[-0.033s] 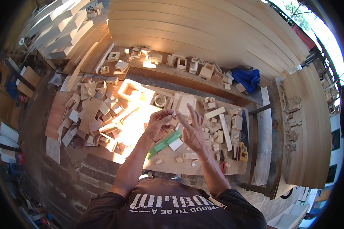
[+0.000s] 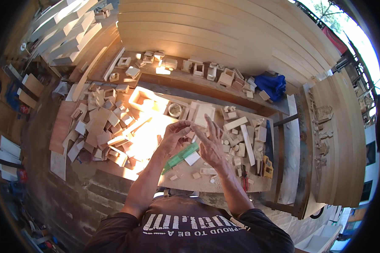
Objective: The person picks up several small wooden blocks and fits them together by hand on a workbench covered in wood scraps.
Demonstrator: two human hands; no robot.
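Observation:
Over the near middle of the workbench my left hand (image 2: 173, 137) is closed in a pinch, with thumb and forefinger together. What it pinches is mostly covered now; a moment earlier a small pale piece showed at its fingertips. My right hand (image 2: 211, 145) has its fingers stretched out and apart, the forefinger touching the left fingertips. Below the hands lies a green translucent straightedge (image 2: 181, 157), with a small white block (image 2: 192, 158) against its right side. A round tub (image 2: 175, 110) stands just beyond the left hand.
Wooden offcuts (image 2: 99, 124) are heaped at left beside an open wooden box (image 2: 135, 101). At right lie several small blocks, a long strip (image 2: 248, 144), a saw with a yellow handle (image 2: 268, 166) and a red-handled tool (image 2: 245, 182). Small wooden models (image 2: 226, 77) and a blue cloth (image 2: 270, 87) line the back shelf.
My right forefinger has come in against the left fingertips and covers the small pale piece. The whole view has shifted slightly.

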